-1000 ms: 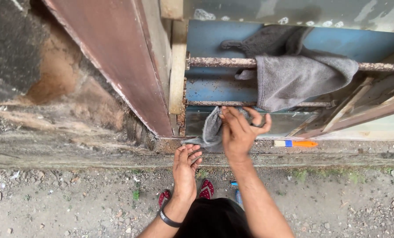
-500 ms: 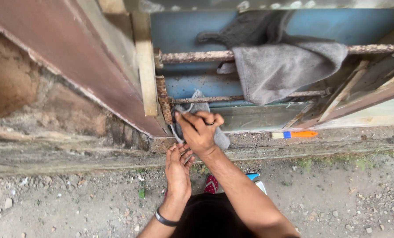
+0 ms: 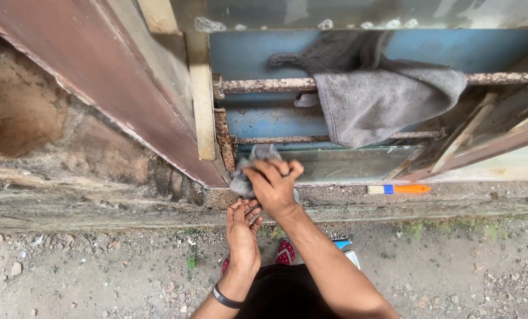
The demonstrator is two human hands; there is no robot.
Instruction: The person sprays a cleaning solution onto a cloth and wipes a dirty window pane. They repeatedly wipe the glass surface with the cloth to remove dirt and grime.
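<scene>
My right hand [image 3: 274, 185] grips a small grey rag [image 3: 245, 177] and presses it against the bottom corner of a window frame, beside a rusty vertical strip [image 3: 224, 139]. My left hand [image 3: 241, 230] rests flat, fingers spread, on the concrete ledge [image 3: 98, 207] just below, wearing a black wristband [image 3: 225, 297]. It holds nothing. A larger grey towel [image 3: 376, 100] hangs over a rusty horizontal bar [image 3: 264, 85] above and to the right.
A brown shutter [image 3: 98, 77] stands open at the left against a stained wall [image 3: 21, 112]. An orange, blue and white tool [image 3: 400, 189] lies on the sill. Gravel ground [image 3: 98, 272] lies below, with red sandals [image 3: 284, 253] and a blue object [image 3: 342, 243].
My right hand carried the rag leftward and down from the glass toward the frame's lower left corner. The left hand stayed on the ledge. The view shifted closer.
</scene>
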